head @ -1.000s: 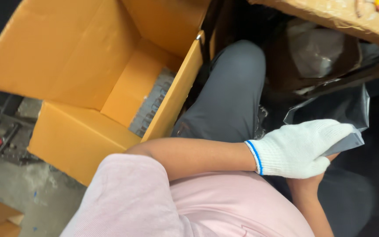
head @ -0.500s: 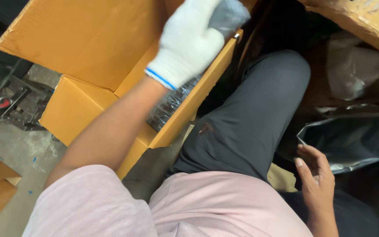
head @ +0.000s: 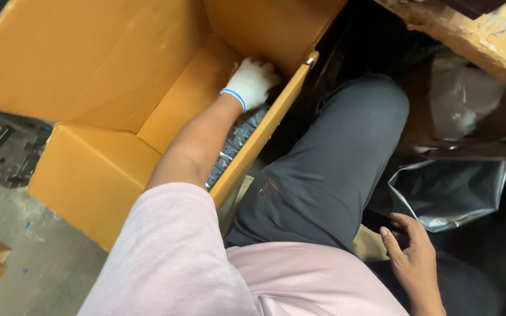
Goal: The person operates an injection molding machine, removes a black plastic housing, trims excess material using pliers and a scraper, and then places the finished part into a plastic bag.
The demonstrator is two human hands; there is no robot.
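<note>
My left hand (head: 252,83), in a white knit glove with a blue cuff, reaches down into a large open cardboard box (head: 118,158). Its fingers curl downward over several silvery packets (head: 236,143) lying at the bottom of the box; whatever is under the fingers is hidden. My bare right hand (head: 412,257) rests low at the right with fingers apart and nothing in it, just below the lower edge of a crumpled silver foil bag (head: 449,193). My grey-trousered leg (head: 329,169) lies between the box and the bag.
A worn cardboard box edge (head: 487,35) juts in at the top right, with a clear plastic bag (head: 461,99) in a brown box below it. Grey concrete floor (head: 24,246) and dark metal parts (head: 1,152) lie to the left.
My left hand swung from the silver bag at the right, carrying a silvery packet over the box, and has gone down inside it. My right hand stayed by the bag.
</note>
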